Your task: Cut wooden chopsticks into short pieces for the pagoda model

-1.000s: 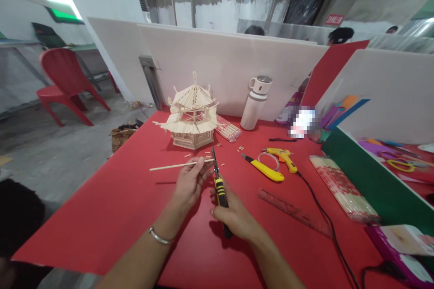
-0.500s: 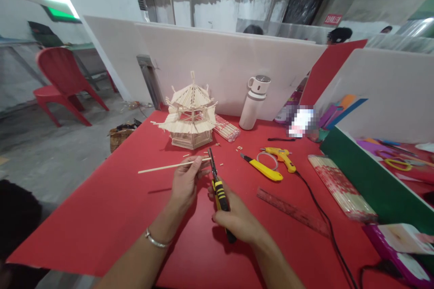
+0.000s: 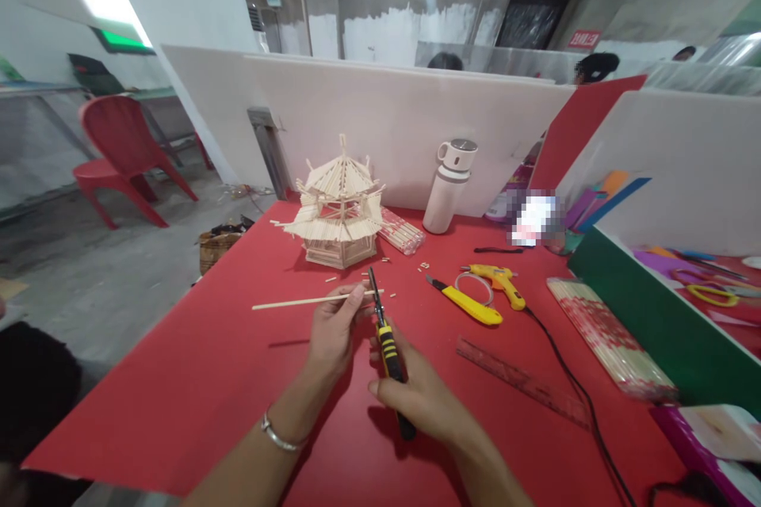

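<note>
My left hand (image 3: 334, 325) pinches a thin wooden stick (image 3: 291, 303) that points out to the left. The stick's right end lies between the jaws of yellow-and-black cutting shears (image 3: 390, 352). Wrapped round the shears' handles is my right hand (image 3: 419, 392), with some fingers hidden behind them. Just beyond both hands stands a small pavilion model (image 3: 340, 210) built of wooden sticks, with two roof tiers. Short cut stick pieces (image 3: 423, 266) are scattered on the red tabletop (image 3: 196, 364) near it.
To the right lie a yellow utility knife (image 3: 469, 305), a glue gun (image 3: 499, 281) with a black cord, a clear ruler (image 3: 517, 380) and a packet of sticks (image 3: 609, 337). A white flask (image 3: 447, 186) stands before the white partition (image 3: 380, 111). A green divider (image 3: 659, 309) edges the right.
The stick has slid slightly to the right through the shears' jaws, so its end sticks out further past them. The whole view has shifted a little.
</note>
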Available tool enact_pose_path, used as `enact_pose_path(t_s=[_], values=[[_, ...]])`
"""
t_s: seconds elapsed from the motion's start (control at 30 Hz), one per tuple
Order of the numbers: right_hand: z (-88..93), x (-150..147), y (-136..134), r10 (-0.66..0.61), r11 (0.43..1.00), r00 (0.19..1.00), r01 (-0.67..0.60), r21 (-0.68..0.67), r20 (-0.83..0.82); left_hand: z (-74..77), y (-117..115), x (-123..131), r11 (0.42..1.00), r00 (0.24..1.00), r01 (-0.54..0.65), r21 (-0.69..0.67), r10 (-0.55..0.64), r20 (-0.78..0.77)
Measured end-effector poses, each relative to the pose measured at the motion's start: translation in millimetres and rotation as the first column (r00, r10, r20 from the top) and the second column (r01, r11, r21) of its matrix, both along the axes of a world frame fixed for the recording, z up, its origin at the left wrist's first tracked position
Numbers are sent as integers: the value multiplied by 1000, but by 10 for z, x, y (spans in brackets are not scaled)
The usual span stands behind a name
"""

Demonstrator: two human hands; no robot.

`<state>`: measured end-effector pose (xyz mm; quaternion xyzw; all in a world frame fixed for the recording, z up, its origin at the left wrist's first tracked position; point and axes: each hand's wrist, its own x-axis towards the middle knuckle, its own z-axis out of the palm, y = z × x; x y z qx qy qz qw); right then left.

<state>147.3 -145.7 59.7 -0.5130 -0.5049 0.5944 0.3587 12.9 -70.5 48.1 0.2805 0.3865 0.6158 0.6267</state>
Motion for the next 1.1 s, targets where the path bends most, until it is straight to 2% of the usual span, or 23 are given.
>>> enact_pose_path(t_s=[0.27,0.5,0.63,0.7,0.83,1.0,1.1], values=[[-70,124,-11,51,998,997,-52,-22,-56,-33,-16,32,1000,999,-23,-21,24,43],[-135,110,52,116,992,992,-119,-44,-53,-37,0,-1,999,1000,-22,44,22,10],[-196,26,155,128,992,986,-125,34,-102,-10,56,-105,988,998,-60,141,64,-28],[-233,-2,173,110,992,988,-102,78,-109,-8,78,-144,986,996,-76,147,82,-32],[-309,12,121,71,997,983,-64,43,-171,7,63,-143,988,996,-75,133,81,-35],[-345,63,50,160,984,975,-145,105,-157,64,-5,-90,988,994,-89,124,97,-60],[-320,59,49,173,978,974,-152,145,-147,85,-20,-82,986,992,-102,129,110,-56]])
